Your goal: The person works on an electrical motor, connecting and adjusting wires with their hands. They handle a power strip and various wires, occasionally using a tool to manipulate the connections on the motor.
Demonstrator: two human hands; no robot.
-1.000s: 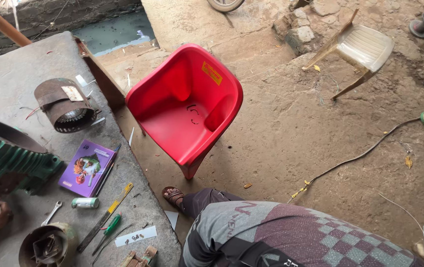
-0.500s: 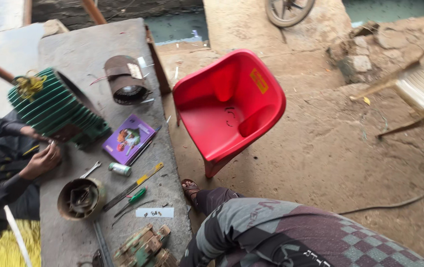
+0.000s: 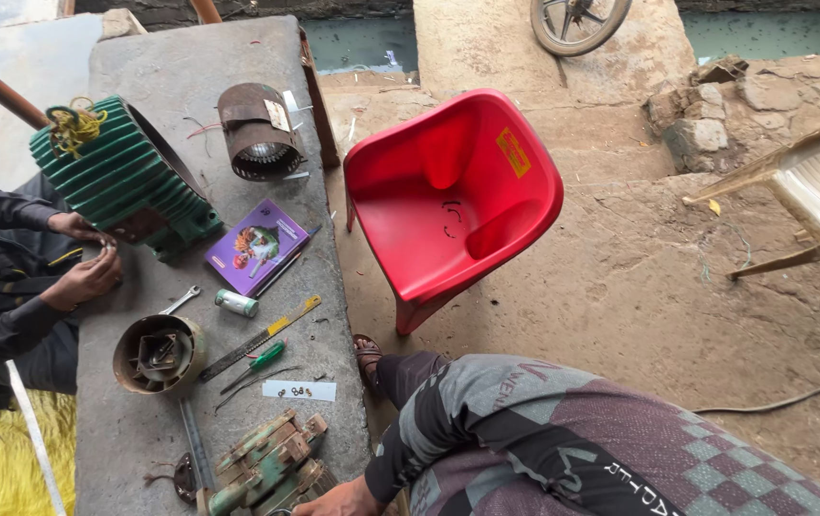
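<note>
While hand (image 3: 338, 499) grips green motor part (image 3: 262, 463), grip unclear; red chair (image 3: 453, 201) beside.

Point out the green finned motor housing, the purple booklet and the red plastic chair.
green finned motor housing (image 3: 118, 177), head view, ribbed side
purple booklet (image 3: 257, 247), head view, cover
red plastic chair (image 3: 429, 225), head view, seat
</note>
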